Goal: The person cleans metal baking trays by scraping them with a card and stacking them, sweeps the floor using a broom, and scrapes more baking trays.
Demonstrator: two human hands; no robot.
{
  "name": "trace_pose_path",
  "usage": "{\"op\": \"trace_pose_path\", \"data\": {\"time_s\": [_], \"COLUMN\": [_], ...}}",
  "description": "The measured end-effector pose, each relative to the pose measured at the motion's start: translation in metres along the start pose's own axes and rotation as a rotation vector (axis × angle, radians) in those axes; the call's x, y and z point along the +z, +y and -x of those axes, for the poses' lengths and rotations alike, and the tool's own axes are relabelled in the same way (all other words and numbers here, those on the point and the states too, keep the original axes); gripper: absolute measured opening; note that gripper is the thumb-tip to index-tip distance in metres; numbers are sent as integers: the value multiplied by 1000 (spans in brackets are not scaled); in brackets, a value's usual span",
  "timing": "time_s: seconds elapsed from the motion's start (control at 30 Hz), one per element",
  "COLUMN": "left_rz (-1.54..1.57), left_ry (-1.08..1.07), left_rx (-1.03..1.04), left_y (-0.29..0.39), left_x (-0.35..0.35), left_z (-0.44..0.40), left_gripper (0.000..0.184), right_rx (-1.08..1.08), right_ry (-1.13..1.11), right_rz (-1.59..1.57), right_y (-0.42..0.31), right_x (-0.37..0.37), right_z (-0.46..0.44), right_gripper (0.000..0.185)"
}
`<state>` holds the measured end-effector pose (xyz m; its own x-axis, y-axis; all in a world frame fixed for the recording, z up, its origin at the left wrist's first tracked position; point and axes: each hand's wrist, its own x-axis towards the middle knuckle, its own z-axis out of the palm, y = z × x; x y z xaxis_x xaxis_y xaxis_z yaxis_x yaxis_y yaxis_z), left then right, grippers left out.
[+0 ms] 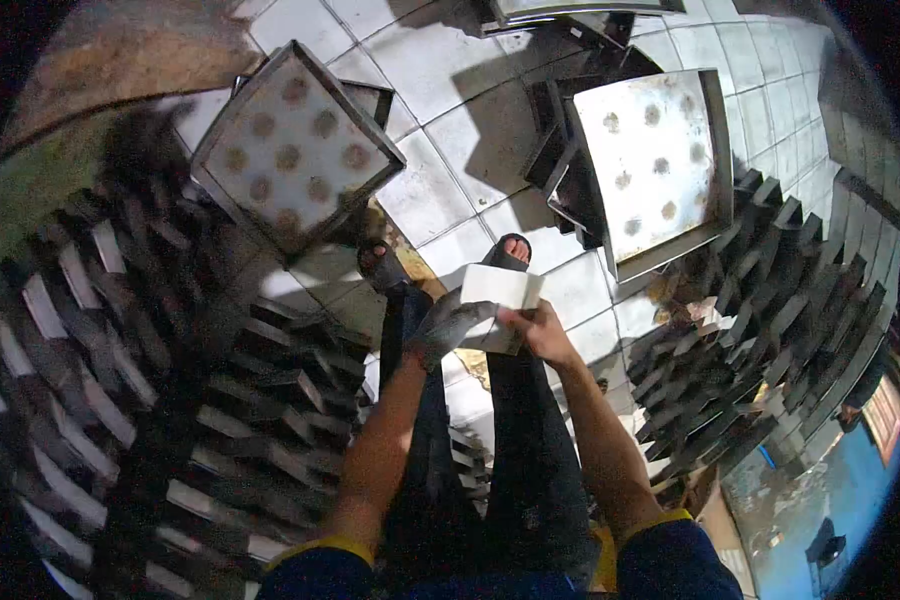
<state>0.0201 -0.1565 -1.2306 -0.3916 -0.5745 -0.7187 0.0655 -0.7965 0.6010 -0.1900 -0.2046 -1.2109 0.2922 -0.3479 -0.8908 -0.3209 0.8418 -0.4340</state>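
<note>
Between my hands, over my feet, is a pale rectangular piece (500, 286) with a bright flat face and a narrower side along its right edge. My left hand (442, 332), in a grey glove, holds it from the left, with the fingers lying across its lower half. My right hand (540, 332) grips its right edge, thumb on the near face. Part of the piece's lower half is hidden behind the fingers. What it is made of cannot be made out.
Rows of stacked dark pieces with pale edges (235, 425) fill the left, and more stacked pieces (760, 320) stand at right. Ahead are two square spotted panels with raised rims, a left panel (287, 158) and a right panel (660, 165), on a tiled floor (435, 190).
</note>
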Motion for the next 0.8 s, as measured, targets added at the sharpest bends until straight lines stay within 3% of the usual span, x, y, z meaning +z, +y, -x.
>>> {"op": "trace_pose_path", "data": {"time_s": [0.03,0.07,0.13,0.17,0.2,0.27,0.3,0.33,0.37,0.4,0.47,0.53,0.6,0.67,0.7,0.77,0.8], "left_rz": [-43,-36,-35,186,409,508,491,516,542,520,477,477,728,863,915,892,815], "left_ry": [220,330,551,622,690,821,809,770,731,727,720,669,615,596,607,656,693], "left_rx": [103,139,209,147,86,61,68,-81,-243,-186,-73,-197,18,-44,-72,-87,-77], "left_y": [-15,-44,-100,-111,-113,11,-16,-71,-107,-71,7,17,62,13,35,88,117], "left_x": [7,16,33,42,46,54,43,29,18,25,40,10,-7,-37,-45,-61,-68], "left_z": [4,14,33,62,84,100,94,88,85,74,50,20,24,39,46,63,73], "left_gripper": [34,31,27,31,38,49,49,44,40,44,55,55,57,56,56,56,56], "right_rx": [46,3,-83,-186,-118,-229,-303,-375,-281,-180,-355,-312,-300,-288,-287,-165,-310], "right_ry": [-59,-41,4,28,52,175,220,269,247,219,285,299,253,147,36,241,14], "right_rz": [5,-204,126,293,323,478,510,545,551,555,580,744,740,600,483,771,417], "right_y": [-13,-9,9,0,-20,-51,-68,-81,-100,-114,-127,-140,-142,-105,-105,-124,-166], "right_x": [-3,-4,-27,-34,-41,-54,-61,-69,-77,-83,-92,-104,-93,-76,-73,-41,-32], "right_z": [-4,-14,-55,-69,-77,-112,-134,-158,-180,-202,-238,-281,-295,-303,-290,-205,-148], "right_gripper": [50,57,67,70,71,71,73,75,74,73,69,68,65,61,58,55,57]}}
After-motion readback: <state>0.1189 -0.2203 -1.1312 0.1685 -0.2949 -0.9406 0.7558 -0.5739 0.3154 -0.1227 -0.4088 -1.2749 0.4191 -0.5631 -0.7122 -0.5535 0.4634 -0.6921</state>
